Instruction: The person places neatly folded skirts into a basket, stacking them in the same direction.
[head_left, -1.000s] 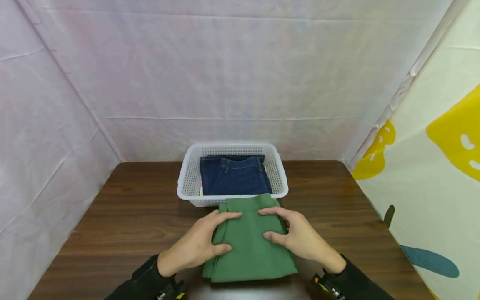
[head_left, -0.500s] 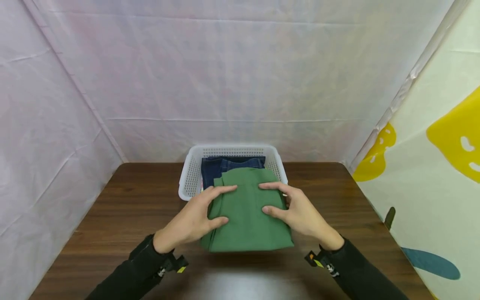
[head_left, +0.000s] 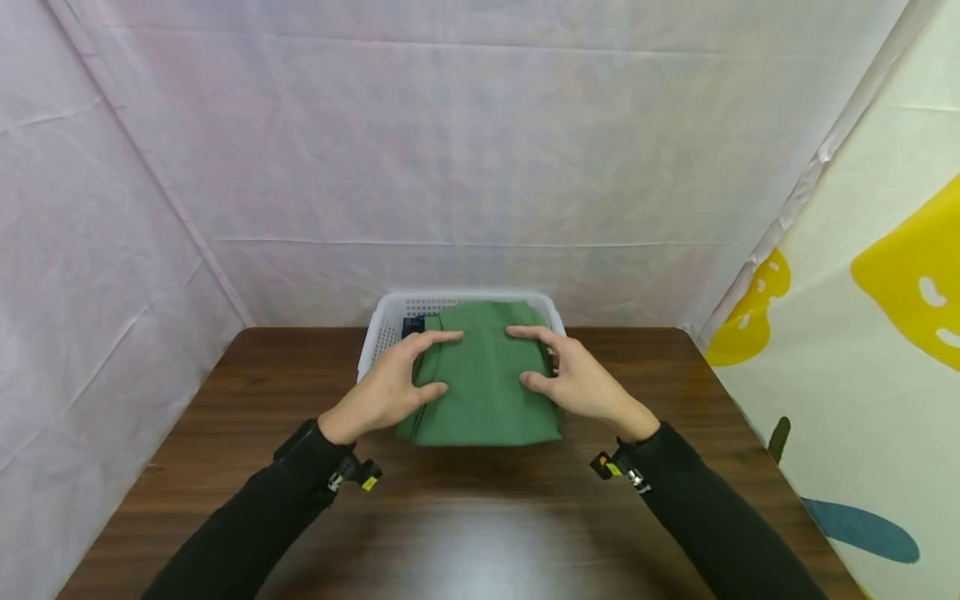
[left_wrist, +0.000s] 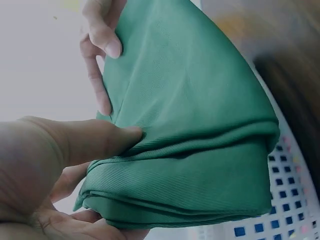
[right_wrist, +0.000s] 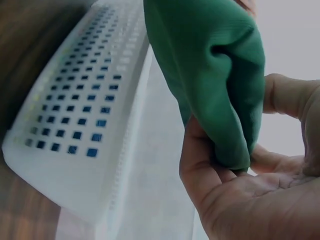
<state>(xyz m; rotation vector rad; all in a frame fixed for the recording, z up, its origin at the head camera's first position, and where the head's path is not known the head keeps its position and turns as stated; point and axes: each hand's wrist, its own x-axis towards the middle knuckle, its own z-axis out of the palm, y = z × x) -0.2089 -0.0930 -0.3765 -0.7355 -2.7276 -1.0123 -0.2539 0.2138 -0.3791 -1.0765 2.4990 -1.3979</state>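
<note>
A folded green garment (head_left: 487, 379) hangs over the white perforated basket (head_left: 384, 327) and covers most of it in the head view. My left hand (head_left: 390, 387) grips its left side, thumb on top and the other fingers underneath, as the left wrist view shows on the garment's layered edge (left_wrist: 175, 185). On the opposite side my right hand (head_left: 581, 379) pinches the right edge, with several fingers beneath the cloth (right_wrist: 205, 75) in the right wrist view. A corner of dark blue denim (head_left: 412, 325) peeks out inside the basket; the rest is hidden.
The basket stands at the far edge of a brown wooden table (head_left: 480, 517), against a pale cloth wall (head_left: 480, 150). At the right hangs a cloth with yellow shapes (head_left: 750, 308). Through the basket's holes (right_wrist: 75, 120) dark blue shows.
Both hands have carried the green garment forward, from in front of the basket to over it. The denim inside, plainly visible before, is now mostly covered.
</note>
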